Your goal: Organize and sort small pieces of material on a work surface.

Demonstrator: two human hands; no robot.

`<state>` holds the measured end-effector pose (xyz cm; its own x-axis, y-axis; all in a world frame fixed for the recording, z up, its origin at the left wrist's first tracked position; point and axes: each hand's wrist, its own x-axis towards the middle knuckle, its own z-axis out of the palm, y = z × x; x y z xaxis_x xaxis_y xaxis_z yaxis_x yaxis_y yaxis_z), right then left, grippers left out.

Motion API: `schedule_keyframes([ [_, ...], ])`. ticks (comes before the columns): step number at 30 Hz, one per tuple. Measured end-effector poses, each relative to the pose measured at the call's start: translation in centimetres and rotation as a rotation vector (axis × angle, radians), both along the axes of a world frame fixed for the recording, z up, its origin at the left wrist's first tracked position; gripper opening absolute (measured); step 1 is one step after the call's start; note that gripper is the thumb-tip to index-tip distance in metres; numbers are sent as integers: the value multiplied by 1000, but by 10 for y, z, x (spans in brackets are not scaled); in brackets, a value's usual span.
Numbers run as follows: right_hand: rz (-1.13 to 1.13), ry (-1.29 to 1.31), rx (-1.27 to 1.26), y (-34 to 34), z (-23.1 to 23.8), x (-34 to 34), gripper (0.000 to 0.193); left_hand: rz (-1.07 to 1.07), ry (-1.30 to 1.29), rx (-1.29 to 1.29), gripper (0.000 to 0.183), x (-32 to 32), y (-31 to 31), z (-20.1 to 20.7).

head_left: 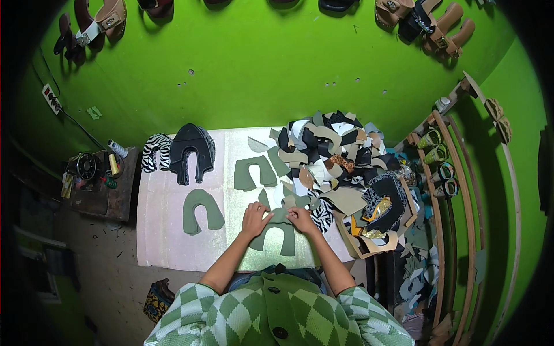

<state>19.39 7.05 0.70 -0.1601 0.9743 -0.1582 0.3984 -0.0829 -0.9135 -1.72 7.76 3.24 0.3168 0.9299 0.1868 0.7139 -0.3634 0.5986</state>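
Observation:
My left hand [255,219] lies on olive-green sheet pieces, its fingers stretched out and the thumb apart, near the edge of a small green piece [281,216]. My right hand [300,220] pinches the right side of that small piece between thumb and fingers. Just below both hands, a green U-shaped cutout [284,241] lies on the table, its upper part partly covered. Farther off rests another green U-shaped cutout [255,172], and to the left is a separate green U-shaped piece [203,212].
On the pale table [167,242] stand a black U-shaped stack [193,153] and zebra-print pieces [156,153]. A heap of scraps [332,150] and an open box [375,248] fill the right. A small side table [109,202] holds thread spools; a wooden rack [456,213] holds sandals.

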Motion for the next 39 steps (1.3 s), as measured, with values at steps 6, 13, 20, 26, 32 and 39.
schedule_keyframes([
  [6, -17, -286, 46, -16, -2, -4, 16, 13, 31, -4, 24, -15, -23, -18],
  [13, -42, -260, 56, -19, 3, -6, 15, 65, 64, -88, 28, -22, -27, -21],
  [20, 54, -197, 129, -13, 18, -13, 17, 107, -195, -193, 45, -18, -18, -18],
  [26, 203, -141, 41, -2, 27, -9, 17, -28, -254, -371, 48, -17, -6, -8],
  [32, 154, 20, -52, -2, 36, -18, 11, -55, -233, -236, 27, -24, -5, -26],
  [39, 58, -93, 55, -13, 6, -16, 13, 99, -645, -672, 14, -22, -13, -35],
])
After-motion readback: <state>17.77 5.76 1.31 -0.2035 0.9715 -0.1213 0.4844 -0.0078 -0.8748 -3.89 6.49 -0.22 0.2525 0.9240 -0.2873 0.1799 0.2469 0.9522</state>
